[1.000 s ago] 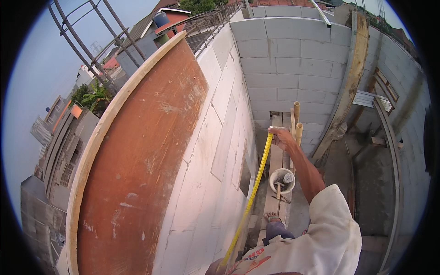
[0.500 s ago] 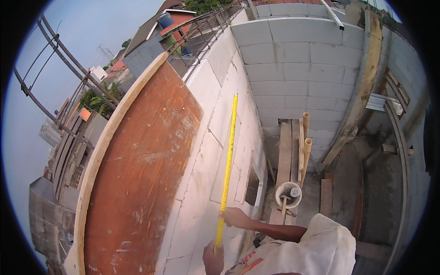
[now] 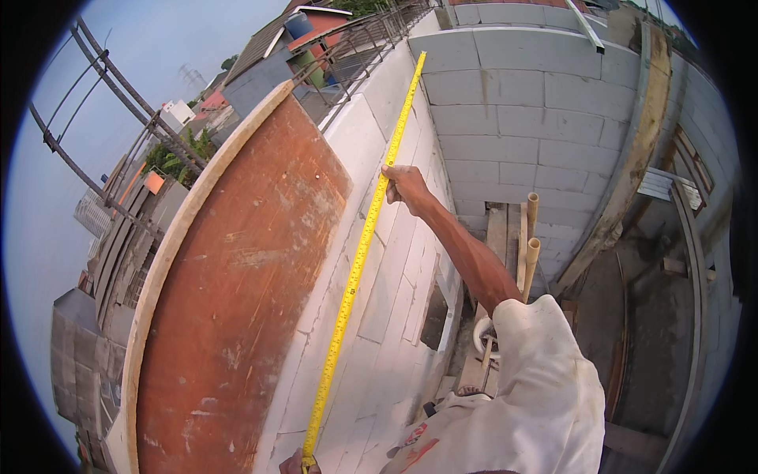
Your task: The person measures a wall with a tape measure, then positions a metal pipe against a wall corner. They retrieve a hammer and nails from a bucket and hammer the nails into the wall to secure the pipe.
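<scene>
A long yellow tape measure (image 3: pixel 351 292) is stretched along the white block wall (image 3: pixel 379 316), its far tip reaching toward the corner with the grey block wall. My right hand (image 3: pixel 406 188), arm extended forward, pinches the blade partway up between thumb and fingers. Down at the lower edge of the picture, my left hand (image 3: pixel 297 463) is closed around the near end of the blade; the frame cuts off part of that hand, and the tape's case cannot be made out.
Left of the wall leans a large reddish-brown plywood panel (image 3: pixel 245 268). Below on the right, my sleeve partly covers a white bucket (image 3: pixel 478 335) with a wooden-handled tool. Bamboo poles (image 3: pixel 531 257) and a thick timber post (image 3: pixel 632 166) stand beyond. Steel bars (image 3: pixel 359 55) rise past the wall.
My right hand has reached far forward along the tape, and more blade is out, its tip now farther toward the corner. My left hand has drawn down and left to the frame's edge.
</scene>
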The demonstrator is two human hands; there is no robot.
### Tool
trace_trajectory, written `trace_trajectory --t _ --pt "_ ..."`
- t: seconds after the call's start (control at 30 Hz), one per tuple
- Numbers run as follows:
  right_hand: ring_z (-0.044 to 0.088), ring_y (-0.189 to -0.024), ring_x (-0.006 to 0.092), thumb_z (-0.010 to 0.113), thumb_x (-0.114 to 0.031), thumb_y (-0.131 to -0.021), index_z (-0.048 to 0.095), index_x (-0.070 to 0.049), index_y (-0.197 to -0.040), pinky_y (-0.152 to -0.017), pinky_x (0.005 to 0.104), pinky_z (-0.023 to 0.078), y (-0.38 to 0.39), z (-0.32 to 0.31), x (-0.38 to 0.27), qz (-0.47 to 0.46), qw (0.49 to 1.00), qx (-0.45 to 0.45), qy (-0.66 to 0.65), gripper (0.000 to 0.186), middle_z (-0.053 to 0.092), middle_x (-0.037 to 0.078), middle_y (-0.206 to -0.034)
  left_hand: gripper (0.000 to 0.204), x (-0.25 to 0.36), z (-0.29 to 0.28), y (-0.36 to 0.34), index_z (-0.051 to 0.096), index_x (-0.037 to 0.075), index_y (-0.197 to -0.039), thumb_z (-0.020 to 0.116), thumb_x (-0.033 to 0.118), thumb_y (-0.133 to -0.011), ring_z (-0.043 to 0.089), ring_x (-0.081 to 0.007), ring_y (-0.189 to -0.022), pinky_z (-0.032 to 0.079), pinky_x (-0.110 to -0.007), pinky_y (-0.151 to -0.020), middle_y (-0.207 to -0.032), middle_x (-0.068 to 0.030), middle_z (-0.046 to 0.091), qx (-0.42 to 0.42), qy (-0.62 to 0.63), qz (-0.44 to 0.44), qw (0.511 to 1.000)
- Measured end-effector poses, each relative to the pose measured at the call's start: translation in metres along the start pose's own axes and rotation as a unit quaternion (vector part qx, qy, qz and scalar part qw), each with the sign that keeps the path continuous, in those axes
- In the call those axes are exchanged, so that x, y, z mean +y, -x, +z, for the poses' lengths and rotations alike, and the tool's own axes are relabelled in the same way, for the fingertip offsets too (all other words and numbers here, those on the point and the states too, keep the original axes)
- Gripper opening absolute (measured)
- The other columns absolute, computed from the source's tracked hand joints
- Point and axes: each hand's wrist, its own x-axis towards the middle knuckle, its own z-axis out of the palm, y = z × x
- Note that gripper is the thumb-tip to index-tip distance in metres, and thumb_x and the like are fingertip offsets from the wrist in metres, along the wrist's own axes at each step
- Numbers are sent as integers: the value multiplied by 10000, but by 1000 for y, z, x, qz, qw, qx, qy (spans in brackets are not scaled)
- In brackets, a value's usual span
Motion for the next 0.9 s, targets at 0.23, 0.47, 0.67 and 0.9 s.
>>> trace_trajectory --t 0.23,0.47,0.67,0.9 --pt "604 -477 210 641 -233 -978 643 82 -853 -426 363 508 -103 16 -36 -44 992 105 58 338 632 131 -692 374 29 -36 -15 649 -11 -1299 537 258 -1065 588 -410 -1208 433 -476 -1083 -1273 -254 652 156 -163 78 971" --pt "587 -456 209 589 -276 -1004 643 37 -818 -435 367 504 -106 44 -24 -46 988 77 125 368 615 102 -649 386 46 -36 -41 633 13 -1359 576 237 -1050 562 -393 -1296 395 -477 -1140 -1373 -235 622 169 -220 89 957" --pt "606 -468 209 553 -294 -1011 657 44 -846 -446 362 514 -120 41 -17 -80 978 90 172 390 635 112 -666 389 43 -33 -55 639 51 -1373 588 256 -1046 563 -393 -1292 393 -497 -1142 -1362 -225 633 187 -232 124 947" --pt "628 -542 212 527 -272 -1015 643 63 -907 -511 354 545 -118 47 -18 -90 988 60 110 371 652 124 -721 404 49 -38 -63 624 20 -1377 579 256 -1052 571 -398 -1282 423 -500 -1108 -1358 -225 635 179 -251 79 948"
